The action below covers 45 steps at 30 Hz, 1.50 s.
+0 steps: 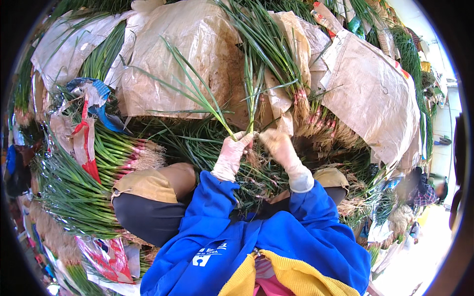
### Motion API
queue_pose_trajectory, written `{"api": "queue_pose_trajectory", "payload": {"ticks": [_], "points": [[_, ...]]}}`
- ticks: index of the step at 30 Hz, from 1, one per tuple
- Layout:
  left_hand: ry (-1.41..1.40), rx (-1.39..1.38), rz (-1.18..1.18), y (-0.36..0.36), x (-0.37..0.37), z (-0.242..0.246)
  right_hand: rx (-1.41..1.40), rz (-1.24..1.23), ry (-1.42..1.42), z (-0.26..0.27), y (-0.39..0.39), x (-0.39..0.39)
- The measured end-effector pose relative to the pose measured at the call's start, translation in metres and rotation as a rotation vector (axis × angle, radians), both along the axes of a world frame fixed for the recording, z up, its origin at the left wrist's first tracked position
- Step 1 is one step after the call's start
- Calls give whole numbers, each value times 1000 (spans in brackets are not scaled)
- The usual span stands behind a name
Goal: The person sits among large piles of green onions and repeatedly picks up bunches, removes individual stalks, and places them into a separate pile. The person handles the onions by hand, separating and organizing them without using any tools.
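Observation:
My left hand (231, 153), in a thin pale glove, grips a few green onions (213, 107) near their lower stems. Their leaves fan up and to the left, and one upright green onion (251, 103) rises beside the fingertips. Brownish roots (253, 157) hang just below, between the hands. Close to the left fingertips is my right hand (279, 148), gloved too and blurred by motion. Its fingers are curled, and whether they pinch anything cannot be made out. Under both hands lies a loose heap of green leaves and trimmings (259, 181), between my bent knees.
Bundled green onions with pink stems (111, 155) are stacked at my left. Ahead stand large bundles wrapped in woven plastic sacking (177, 63). A loose bunch with roots (281, 63) leans on them. Another person (424, 192) is at the far right.

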<state>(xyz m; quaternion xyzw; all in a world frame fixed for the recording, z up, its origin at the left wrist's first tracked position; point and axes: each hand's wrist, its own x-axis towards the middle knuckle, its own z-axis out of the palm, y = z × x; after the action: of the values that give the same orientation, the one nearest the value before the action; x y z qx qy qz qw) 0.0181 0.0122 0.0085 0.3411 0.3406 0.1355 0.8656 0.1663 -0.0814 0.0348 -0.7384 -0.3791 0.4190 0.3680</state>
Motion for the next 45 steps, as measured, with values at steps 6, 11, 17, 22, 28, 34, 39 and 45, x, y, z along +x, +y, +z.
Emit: {"api": "queue_pose_trajectory", "payload": {"ticks": [6, 11, 17, 22, 28, 34, 39, 45], "points": [[-393, -495, -28, -10, -8, 12, 167, -257, 1259, -20, 30, 4], [-460, -569, 110, -19, -11, 19, 243, -534, 1499, -21, 26, -21], [-305, -426, 165, -28, -10, 13, 126, -765, 1510, -25, 19, -40], [9, -143, 131, -31, -14, 17, 202, -762, 905, -21, 27, -46], [78, -62, 148, -30, -14, 15, 289, -382, 481, -1, 28, -46], [-150, -372, 285, -30, -15, 26, 234, -751, 1041, -9, 31, -56], [-380, -279, 359, -10, -28, 65, -222, -172, 486, -30, 33, -45], [-561, -135, 363, 7, -30, 74, 91, -459, -770, -49, 85, 33]]}}
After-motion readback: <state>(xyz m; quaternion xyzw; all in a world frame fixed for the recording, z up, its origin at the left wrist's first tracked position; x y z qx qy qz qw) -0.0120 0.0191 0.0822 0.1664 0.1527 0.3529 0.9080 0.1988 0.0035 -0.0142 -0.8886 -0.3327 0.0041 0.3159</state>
